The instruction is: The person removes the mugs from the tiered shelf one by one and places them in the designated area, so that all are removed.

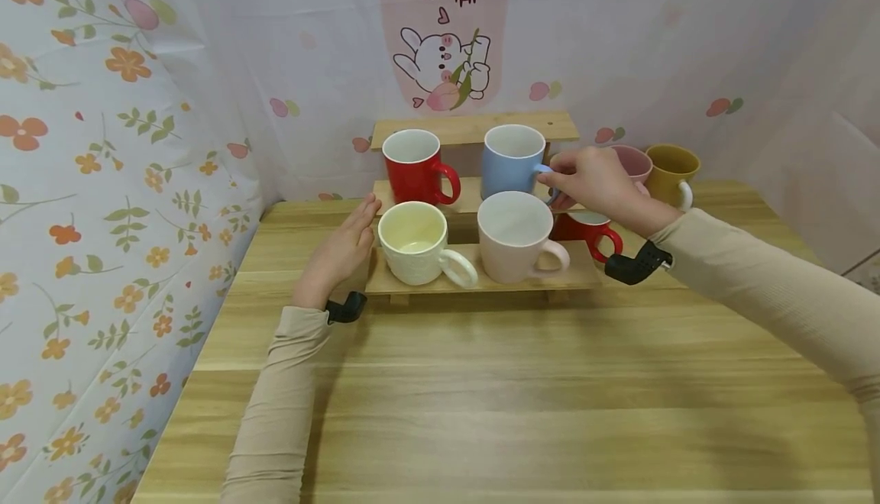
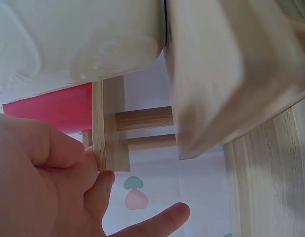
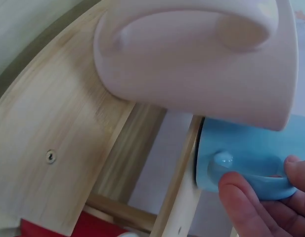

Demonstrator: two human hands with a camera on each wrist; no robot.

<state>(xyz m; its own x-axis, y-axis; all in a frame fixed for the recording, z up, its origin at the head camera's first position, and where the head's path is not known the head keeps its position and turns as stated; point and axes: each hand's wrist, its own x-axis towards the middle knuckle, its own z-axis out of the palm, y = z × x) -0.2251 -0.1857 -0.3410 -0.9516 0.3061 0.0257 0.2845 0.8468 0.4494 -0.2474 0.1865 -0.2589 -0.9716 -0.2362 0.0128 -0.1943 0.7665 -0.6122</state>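
Note:
A light blue mug (image 1: 510,164) stands on the middle step of a wooden tiered rack (image 1: 474,286). My right hand (image 1: 596,176) pinches its handle (image 3: 276,187) between thumb and fingers. At the rack's left end, my left hand (image 1: 344,248) rests against the edge of the middle board (image 2: 110,153), with one finger held out straight. Beside the blue mug sits a red mug (image 1: 412,172). On the lowest step, a cream mug (image 1: 412,248) and a pale pink mug (image 1: 512,240) stand upright, handles toward the right.
Behind the right hand are a darker pink mug (image 1: 632,160) and a mustard mug (image 1: 672,172) with a white handle. Another red mug (image 1: 603,240) is partly hidden by the rack's right end. A wooden table (image 1: 522,405) lies under everything, with a patterned cloth (image 1: 309,69) behind.

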